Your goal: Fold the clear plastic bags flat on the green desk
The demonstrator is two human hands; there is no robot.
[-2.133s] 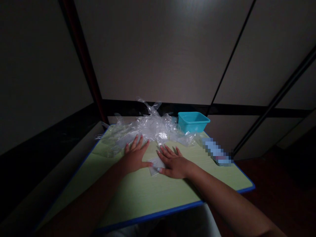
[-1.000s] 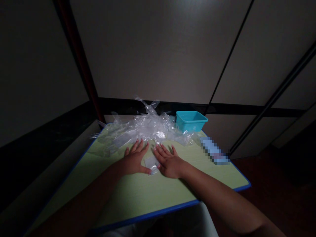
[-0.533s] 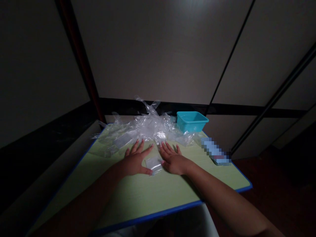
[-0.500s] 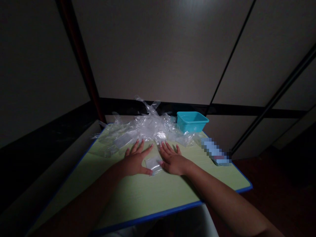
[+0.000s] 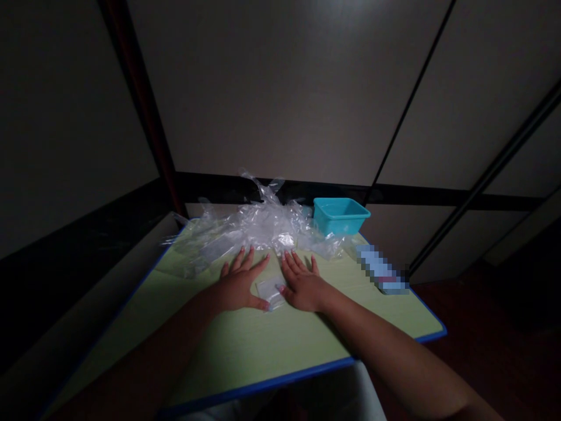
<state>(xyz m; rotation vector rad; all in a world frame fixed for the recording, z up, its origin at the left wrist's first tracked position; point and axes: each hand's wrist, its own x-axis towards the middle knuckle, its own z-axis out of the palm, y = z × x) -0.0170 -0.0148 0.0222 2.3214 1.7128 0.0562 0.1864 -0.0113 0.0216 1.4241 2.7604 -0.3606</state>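
Observation:
A small folded piece of clear plastic point(image 5: 268, 290), perhaps a bag, lies flat on the table between my hands. My left hand point(image 5: 239, 287) rests palm down with its fingers spread, its thumb tip on the lower edge of the folded plastic. Palm down on the other side is my right hand point(image 5: 303, 285), fingers stretched out and thumb touching the plastic's right edge. Just beyond my fingertips a loose heap of crumpled clear plastic bags point(image 5: 267, 225) spreads across the back of the table.
The light green table point(image 5: 245, 356) has a blue edge. A turquoise plastic basket point(image 5: 339, 225) stands at the back right, beside the heap. Nearer on the right lies a pale blue, pixelated flat object point(image 5: 381, 270). Wooden panels point(image 5: 280, 99) rise behind the table.
My right thumb has shifted slightly left over the edge of the folded plastic. Both hands otherwise stay almost in place, and the view has moved a little.

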